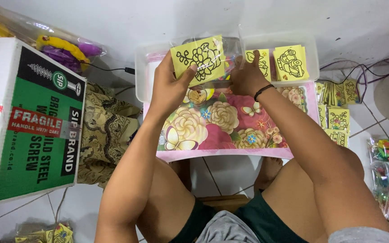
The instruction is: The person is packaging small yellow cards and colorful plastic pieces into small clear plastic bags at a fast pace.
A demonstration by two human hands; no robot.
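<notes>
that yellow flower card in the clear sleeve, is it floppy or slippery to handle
The yellow flower card probably stays fairly stiff: it stands flat, pinched by the left hand. Its glossy clear sleeve looks likely slippery. It seems light, held at one edge.

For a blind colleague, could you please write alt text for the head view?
The left hand holds up a yellow flower card in a clear sleeve; the right hand touches its edge. Below lie a floral tabletop and a clear plastic bin.

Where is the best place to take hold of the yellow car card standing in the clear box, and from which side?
Grip the yellow car card by its free top edge, coming from above. It stands nearly upright against the clear box wall, its lower edge tucked down, so probably only the top is reachable.
</notes>
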